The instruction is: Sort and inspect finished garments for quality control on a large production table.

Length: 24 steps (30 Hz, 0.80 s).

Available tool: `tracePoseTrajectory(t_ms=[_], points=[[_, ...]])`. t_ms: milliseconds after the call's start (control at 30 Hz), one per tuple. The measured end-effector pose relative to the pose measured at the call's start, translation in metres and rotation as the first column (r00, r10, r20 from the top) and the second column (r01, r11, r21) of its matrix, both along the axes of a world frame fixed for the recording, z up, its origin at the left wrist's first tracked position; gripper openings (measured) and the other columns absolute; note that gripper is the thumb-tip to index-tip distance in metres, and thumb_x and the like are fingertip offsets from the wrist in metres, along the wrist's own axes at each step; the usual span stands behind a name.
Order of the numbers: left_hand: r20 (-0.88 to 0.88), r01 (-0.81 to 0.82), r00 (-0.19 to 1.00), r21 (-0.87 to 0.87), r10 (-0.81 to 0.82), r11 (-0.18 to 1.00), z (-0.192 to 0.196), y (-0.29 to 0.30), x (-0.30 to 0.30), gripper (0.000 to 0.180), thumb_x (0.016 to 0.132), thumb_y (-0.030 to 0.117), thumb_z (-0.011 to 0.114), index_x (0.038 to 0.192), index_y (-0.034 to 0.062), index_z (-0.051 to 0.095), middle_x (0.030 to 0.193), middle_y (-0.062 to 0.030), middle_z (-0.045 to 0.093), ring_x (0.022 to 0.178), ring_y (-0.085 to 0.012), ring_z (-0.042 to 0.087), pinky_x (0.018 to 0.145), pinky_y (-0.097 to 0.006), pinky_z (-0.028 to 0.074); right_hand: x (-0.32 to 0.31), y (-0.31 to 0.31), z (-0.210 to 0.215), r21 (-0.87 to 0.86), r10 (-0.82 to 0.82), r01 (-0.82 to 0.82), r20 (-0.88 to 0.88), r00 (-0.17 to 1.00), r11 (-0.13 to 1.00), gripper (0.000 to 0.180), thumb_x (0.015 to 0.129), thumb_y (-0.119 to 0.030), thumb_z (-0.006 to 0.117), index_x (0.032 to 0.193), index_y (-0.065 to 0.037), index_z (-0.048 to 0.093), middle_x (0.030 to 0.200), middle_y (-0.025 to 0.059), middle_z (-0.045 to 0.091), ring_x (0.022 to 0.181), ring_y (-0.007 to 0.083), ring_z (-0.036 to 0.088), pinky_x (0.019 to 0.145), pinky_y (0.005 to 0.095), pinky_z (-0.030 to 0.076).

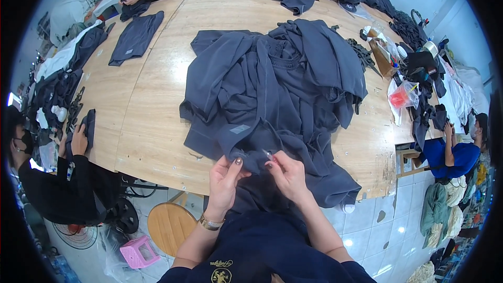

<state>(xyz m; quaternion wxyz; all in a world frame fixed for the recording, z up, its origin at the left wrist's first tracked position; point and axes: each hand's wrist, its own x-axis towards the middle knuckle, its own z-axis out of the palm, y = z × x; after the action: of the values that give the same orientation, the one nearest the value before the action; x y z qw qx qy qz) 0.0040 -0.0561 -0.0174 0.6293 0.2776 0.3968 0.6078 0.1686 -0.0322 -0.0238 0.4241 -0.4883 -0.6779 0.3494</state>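
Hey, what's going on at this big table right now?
A person at the near edge of a wooden table works on a pile of dark grey garments. The left hand pinches an edge of the fabric, and the right hand holds the cloth beside it with a small tool, too small to tell apart. Other people around the table handle similar dark pieces, and a folded garment lies flat at the far left.

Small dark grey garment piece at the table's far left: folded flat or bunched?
Flat. The small dark grey garment piece lies smooth with straight edges on the pale wooden table, unlike the rumpled dark grey garment pile both hands pinch.
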Motion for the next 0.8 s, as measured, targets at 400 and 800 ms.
tracePoseTrajectory(t_ms=[400, 800], points=[[0.063, 0.002, 0.998, -0.032, 0.0, 0.999, 0.0011, -0.0025, 0.0035, 0.013, 0.092, 0.008, 0.05, 0.101, 0.0008, 0.057, 0.092, -0.0068, 0.063, 0.079, -0.0117, 0.061, 0.069, -0.025, 0.052, -0.0047, -0.0063, 0.0062, 0.07, 0.072, -0.092, 0.244, 0.967, 0.993, 0.023, 0.081, -0.025, 0.063, 0.079, -0.004, 0.055, 0.062, 0.0108, 0.056, 0.053, 0.0268, 0.057, 0.049, 0.0331, 0.042], [-0.089, 0.009, 0.996, 0.052, -0.004, 0.999, -0.0003, -0.0046, 0.0051, 0.014, 0.091, 0.008, 0.054, 0.103, 0.0018, 0.059, 0.093, -0.0035, 0.062, 0.082, -0.0086, 0.058, 0.072, -0.023, 0.048, -0.0045, -0.0049, 0.009, 0.014, 0.033, -0.036, 0.163, 0.986, 0.999, 0.02, 0.084, -0.022, 0.061, 0.078, -0.004, 0.056, 0.061, 0.0108, 0.054, 0.052, 0.0267, 0.055, 0.049, 0.0321, 0.041]])
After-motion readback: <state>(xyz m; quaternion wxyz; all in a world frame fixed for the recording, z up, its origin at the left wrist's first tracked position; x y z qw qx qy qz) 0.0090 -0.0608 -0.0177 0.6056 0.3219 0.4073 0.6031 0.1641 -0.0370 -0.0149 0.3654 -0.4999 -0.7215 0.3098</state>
